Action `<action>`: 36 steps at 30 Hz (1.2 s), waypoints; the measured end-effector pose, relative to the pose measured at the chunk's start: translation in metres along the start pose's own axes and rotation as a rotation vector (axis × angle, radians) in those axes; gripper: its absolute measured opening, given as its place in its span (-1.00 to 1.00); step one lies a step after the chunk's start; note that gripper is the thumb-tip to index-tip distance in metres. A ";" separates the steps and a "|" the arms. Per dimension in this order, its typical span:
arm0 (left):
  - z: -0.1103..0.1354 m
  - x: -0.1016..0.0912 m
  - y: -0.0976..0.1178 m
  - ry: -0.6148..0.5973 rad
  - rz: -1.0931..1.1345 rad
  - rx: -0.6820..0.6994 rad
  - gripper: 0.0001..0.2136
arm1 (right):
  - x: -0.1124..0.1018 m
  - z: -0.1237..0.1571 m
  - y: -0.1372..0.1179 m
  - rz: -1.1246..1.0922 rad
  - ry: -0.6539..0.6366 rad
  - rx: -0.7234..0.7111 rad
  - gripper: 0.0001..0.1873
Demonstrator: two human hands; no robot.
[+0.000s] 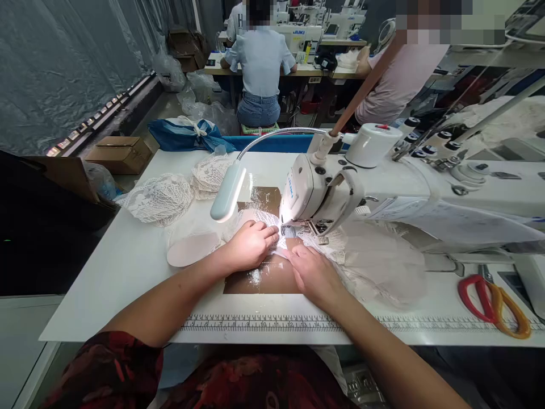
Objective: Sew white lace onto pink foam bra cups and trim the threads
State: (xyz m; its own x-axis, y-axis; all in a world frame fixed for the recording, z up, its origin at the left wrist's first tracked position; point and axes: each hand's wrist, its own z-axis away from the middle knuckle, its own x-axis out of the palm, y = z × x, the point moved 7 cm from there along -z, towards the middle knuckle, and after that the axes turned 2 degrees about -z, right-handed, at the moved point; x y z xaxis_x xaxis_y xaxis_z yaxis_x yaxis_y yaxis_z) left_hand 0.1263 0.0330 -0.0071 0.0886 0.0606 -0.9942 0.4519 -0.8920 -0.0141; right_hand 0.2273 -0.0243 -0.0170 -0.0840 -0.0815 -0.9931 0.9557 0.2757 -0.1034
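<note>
White lace fabric (259,216) lies under the head of a white JUKI sewing machine (304,190), by the presser foot (288,230). Just left of the foot, my left hand (251,245) has its fingers bent and pressed together on the lace. My right hand (314,274) is closed on the lace's near edge, thumb and forefinger close to the foot. Sheer pale fabric (383,261) spreads out to the right of it. A smooth pale oval piece (193,250) lies left of my left hand. Brown sheeting (264,278) covers the tabletop beneath both hands.
Lace pieces (159,199) are heaped at the table's left. A lamp (229,193) on a bent neck hangs over the work. Scissors (489,301) with red and orange handles lie right, near a printed ruler (264,324). A seated person (261,68) works ahead.
</note>
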 end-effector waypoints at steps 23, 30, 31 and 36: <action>0.006 0.007 -0.038 0.183 0.098 -0.219 -0.67 | -0.008 -0.004 0.009 -0.147 0.026 -0.053 -0.51; 0.009 0.004 -0.044 0.200 0.158 -0.259 -0.60 | -0.022 0.065 0.018 -0.007 0.207 -0.062 -0.68; 0.009 0.004 -0.046 0.204 0.165 -0.266 -0.65 | -0.018 0.070 0.021 0.038 0.208 -0.042 -0.70; 0.015 -0.005 -0.049 0.134 0.317 -0.333 -0.80 | -0.002 0.075 0.028 0.176 0.177 -0.028 -0.64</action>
State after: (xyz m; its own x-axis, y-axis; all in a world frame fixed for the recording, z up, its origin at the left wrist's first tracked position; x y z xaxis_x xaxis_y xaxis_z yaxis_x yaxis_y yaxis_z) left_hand 0.0905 0.0693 -0.0034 0.3719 -0.1142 -0.9212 0.6420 -0.6852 0.3441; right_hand 0.2750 -0.0880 -0.0138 0.0324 0.1384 -0.9898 0.9521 0.2972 0.0728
